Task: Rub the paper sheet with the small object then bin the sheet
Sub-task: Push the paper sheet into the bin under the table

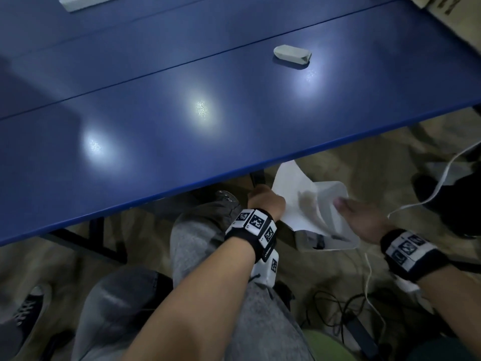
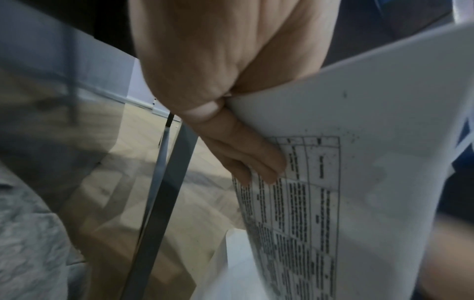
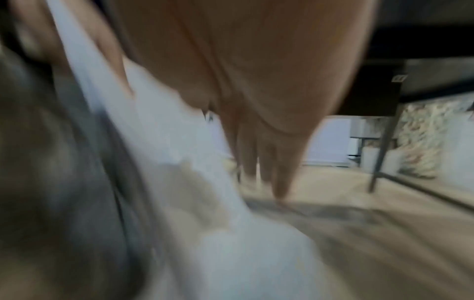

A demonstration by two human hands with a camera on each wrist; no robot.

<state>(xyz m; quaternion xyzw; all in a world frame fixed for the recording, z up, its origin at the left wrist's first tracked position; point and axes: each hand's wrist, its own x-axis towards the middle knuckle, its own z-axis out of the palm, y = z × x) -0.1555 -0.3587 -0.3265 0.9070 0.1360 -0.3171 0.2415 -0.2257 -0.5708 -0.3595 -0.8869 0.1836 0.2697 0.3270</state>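
Nearest the camera, the person's grey-trousered knees (image 1: pixel 197 230) sit below the table's front edge. The left hand (image 1: pixel 265 201) is just under that edge, fingers (image 2: pixel 246 156) curled round one border of the paper sheet (image 1: pixel 299 201), thumb on the blank face and fingertips on the printed face, where a table of text shows. The sheet hangs bowed between the two hands, its upper corner reaching the underside of the table edge. The right hand (image 1: pixel 361 220) is at the sheet's opposite side, fingers extended; the right wrist view is blurred, and whether it grips the sheet cannot be told. Directly beneath the sheet stands a pale bin (image 1: pixel 341 241), its rim open upward. White and black cables (image 1: pixel 369 269) lie on the floor just beside it.

Farther off, the blue table (image 1: pixel 156 142) carries the small object (image 1: pixel 292 55), a pale block lying flat, well apart from both hands. A second pale block (image 1: pixel 86 1) lies at the far edge.
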